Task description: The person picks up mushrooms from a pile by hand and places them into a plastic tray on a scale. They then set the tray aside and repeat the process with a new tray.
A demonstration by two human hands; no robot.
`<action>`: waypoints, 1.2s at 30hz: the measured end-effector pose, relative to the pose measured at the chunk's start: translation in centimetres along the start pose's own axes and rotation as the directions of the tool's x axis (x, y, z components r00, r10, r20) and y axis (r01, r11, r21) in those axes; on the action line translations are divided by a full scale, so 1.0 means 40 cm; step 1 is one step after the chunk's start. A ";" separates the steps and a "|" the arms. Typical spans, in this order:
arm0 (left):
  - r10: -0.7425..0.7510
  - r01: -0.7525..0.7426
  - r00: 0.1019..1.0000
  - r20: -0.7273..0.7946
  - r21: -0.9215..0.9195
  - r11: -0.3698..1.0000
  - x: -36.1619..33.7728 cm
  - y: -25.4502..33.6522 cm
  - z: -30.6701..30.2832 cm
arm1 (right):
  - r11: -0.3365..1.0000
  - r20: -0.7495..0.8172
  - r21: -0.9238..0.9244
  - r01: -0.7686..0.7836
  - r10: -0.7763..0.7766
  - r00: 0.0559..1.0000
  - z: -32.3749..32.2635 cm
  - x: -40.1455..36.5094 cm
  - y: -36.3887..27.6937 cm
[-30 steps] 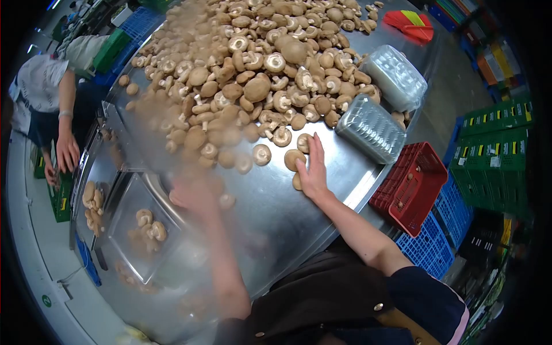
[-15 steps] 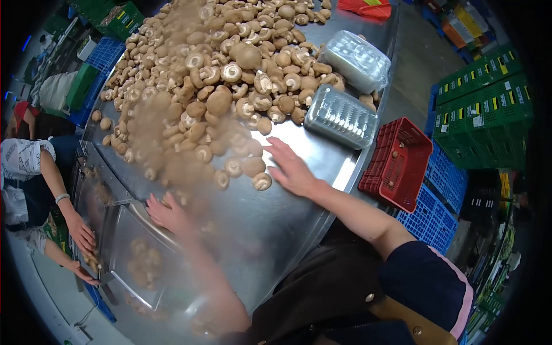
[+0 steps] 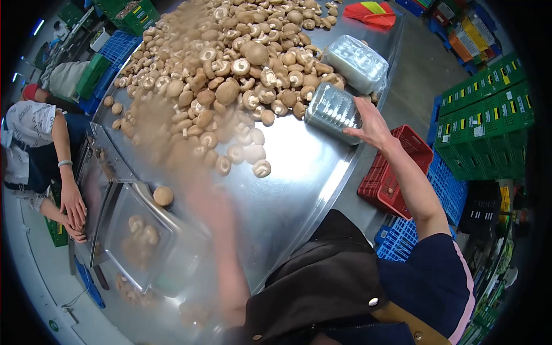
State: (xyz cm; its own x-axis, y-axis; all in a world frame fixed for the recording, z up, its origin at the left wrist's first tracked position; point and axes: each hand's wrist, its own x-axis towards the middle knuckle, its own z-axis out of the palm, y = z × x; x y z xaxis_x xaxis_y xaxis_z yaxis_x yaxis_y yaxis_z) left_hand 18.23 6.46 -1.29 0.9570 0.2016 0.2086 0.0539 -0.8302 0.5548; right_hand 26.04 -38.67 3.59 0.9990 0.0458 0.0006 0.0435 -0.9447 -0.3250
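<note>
My right hand (image 3: 372,123) is at the right end of a stack of clear plastic trays (image 3: 330,112), its thumb and fingers closed around the edge. Beside this stack lies another plastic-wrapped stack of trays (image 3: 356,63). My left hand (image 3: 210,201) hangs over the metal table, smeared by motion and a hazy patch, so its fingers cannot be made out. A large heap of brown mushrooms (image 3: 253,54) covers the far part of the table. One mushroom (image 3: 163,195) sits on the metal rim near my left hand. Below it, several mushrooms (image 3: 144,234) show in a clear tray (image 3: 123,270).
At the left, a co-worker's hands (image 3: 73,207) are together over a metal trough. A red crate (image 3: 374,187) stands right of the table (image 3: 293,190), near blue pallets (image 3: 399,238) and stacked green crates (image 3: 483,123). Red and yellow items (image 3: 370,14) lie at the far corner.
My right hand has moved right from beside the mushrooms and taken hold of the tray stack. My left hand has moved right, away from the metal rim, where a mushroom now sits.
</note>
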 end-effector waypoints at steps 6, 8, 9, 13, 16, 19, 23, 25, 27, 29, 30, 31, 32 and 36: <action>-0.171 0.170 0.985 -0.010 -0.097 0.981 -0.085 -0.171 0.088 | 0.997 -0.052 -0.080 -0.009 0.004 0.999 0.031 0.007 -0.010; -0.167 0.173 0.984 0.055 -0.113 0.978 -0.084 -0.082 0.081 | 0.997 -0.072 -0.079 -0.024 0.019 0.997 0.033 0.009 -0.012; -0.169 0.175 0.984 0.059 -0.119 0.977 -0.076 -0.054 0.080 | 0.996 -0.089 -0.083 -0.027 0.019 0.996 0.035 0.006 -0.013; -0.196 0.190 0.981 -0.006 -0.231 0.954 -0.073 -0.009 0.080 | 0.995 -0.147 -0.097 -0.020 0.006 0.989 0.043 -0.002 -0.020; -0.202 0.170 0.976 -0.078 -0.305 0.937 -0.090 0.011 0.057 | 0.991 -0.190 -0.131 -0.010 -0.015 0.982 0.040 -0.010 -0.031; -0.216 0.158 0.969 -0.116 -0.375 0.913 -0.118 0.026 0.020 | 0.987 -0.228 -0.151 0.057 -0.091 0.969 0.048 -0.037 -0.058; -0.218 0.173 0.973 -0.081 -0.376 0.910 -0.157 0.031 -0.034 | 0.976 -0.359 -0.138 0.170 -0.209 0.910 0.025 -0.092 -0.098; -0.201 0.185 0.979 0.018 -0.486 0.854 -0.168 0.026 -0.047 | 0.987 -0.303 0.018 0.162 -0.149 0.941 -0.017 -0.123 -0.128; -0.166 0.230 0.973 0.159 -0.674 0.702 -0.162 0.039 -0.052 | 0.948 -0.228 0.223 0.227 -0.175 0.958 -0.039 -0.147 -0.172; -0.099 0.275 0.957 0.273 -0.739 0.615 -0.154 0.095 -0.068 | 0.815 -0.161 0.476 0.330 -0.288 0.944 -0.026 -0.176 -0.256; -0.058 0.299 0.944 0.325 -0.766 0.569 -0.150 0.113 -0.070 | 0.744 0.109 0.649 0.159 -0.297 0.949 -0.017 -0.186 -0.295; -0.047 0.460 0.858 0.511 -0.727 0.510 -0.151 0.112 -0.067 | 0.659 0.363 0.750 -0.057 -0.338 0.868 -0.007 -0.191 -0.329; -0.023 0.610 0.738 0.675 -0.652 0.451 -0.158 0.106 -0.066 | 0.676 0.479 0.726 -0.125 -0.368 0.797 0.022 -0.187 -0.352; -0.181 0.841 0.520 0.835 -0.463 0.280 -0.231 0.063 -0.043 | 0.393 0.635 0.759 -0.519 -0.273 0.722 0.217 -0.208 -0.327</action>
State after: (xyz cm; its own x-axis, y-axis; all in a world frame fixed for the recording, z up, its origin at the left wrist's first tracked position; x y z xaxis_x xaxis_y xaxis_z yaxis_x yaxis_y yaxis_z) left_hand 9.05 3.41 -0.44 0.7254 -0.1787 -0.6647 0.6882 0.1772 0.7035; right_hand 17.03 -23.87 -0.39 0.7007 0.4976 -0.5113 -0.5118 -0.1487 -0.8461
